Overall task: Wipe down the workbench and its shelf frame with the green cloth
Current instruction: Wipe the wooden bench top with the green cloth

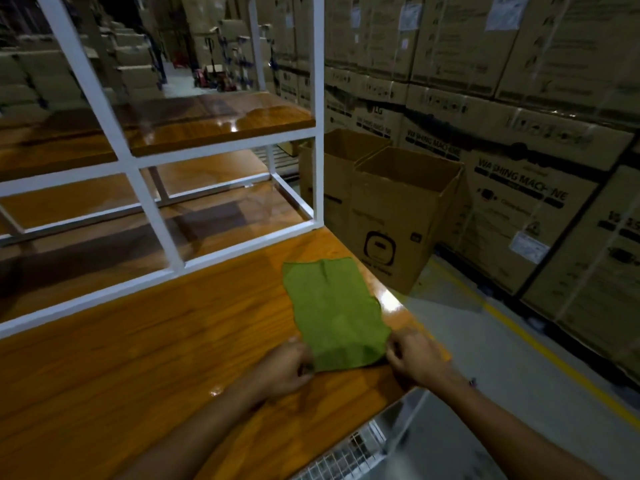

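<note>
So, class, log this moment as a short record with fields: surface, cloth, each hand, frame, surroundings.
surface: glossy wooden workbench
cloth: green cloth lying flat near the bench's right edge
left hand: left hand pinching the cloth's near left corner
right hand: right hand pinching the near right corner
frame: white shelf frame standing on the bench beyond the cloth
surroundings: open cardboard boxes on the floor

hands 2: left hand, right hand | green cloth 1 | open boxes 2: nearer open box, farther open box | shelf frame 1 | workbench 1
</note>
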A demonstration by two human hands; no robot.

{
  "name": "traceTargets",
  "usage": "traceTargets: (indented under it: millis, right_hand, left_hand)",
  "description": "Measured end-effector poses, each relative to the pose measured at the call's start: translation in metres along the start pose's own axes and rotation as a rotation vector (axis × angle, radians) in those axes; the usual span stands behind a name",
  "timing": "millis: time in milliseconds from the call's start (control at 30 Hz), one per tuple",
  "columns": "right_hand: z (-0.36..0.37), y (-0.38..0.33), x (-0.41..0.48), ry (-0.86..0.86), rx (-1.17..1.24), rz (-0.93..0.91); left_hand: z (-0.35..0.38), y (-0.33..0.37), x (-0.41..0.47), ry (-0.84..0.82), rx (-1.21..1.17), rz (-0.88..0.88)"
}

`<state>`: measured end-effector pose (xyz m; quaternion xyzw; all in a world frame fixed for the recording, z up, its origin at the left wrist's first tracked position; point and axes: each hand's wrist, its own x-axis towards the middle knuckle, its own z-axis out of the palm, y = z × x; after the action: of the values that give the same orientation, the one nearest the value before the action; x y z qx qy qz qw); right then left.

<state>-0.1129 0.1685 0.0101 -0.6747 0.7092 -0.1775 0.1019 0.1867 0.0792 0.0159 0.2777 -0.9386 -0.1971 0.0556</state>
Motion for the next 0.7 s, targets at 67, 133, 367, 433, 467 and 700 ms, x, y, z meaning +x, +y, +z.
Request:
traceTargets:
  millis: [67, 133, 367, 433, 467, 700]
  right_hand:
    - [0.0, -0.005, -0.007, 0.021, -0.108, -0.018]
    - [-0.001, -0.011, -0.007, 0.092, -0.179, 0.031]
    - [0.0, -0.056, 0.038, 0.115, -0.093, 0.038]
    - [0.009, -0.063, 0.054, 0.11, -0.058, 0.037]
    - [0.013, -0.065, 0.061, 0.101, -0.048, 0.034]
    - [0.035, -0.055, 0.102, 0.027, -0.002, -0.054]
  left_hand:
    - [-0.006, -0.003, 0.005, 0.059, 0.046, -0.02]
    - [-0.014, -0.006, 0.013, 0.149, 0.056, -0.072]
    - [-0.011, 0.014, 0.058, 0.29, 0.036, -0.305]
    - [0.0, 0.018, 0.071, 0.262, -0.002, -0.398]
    - [0.005, 0.019, 0.077, 0.269, -0.021, -0.426]
    - [0.017, 0.003, 0.107, 0.374, -0.043, -0.515]
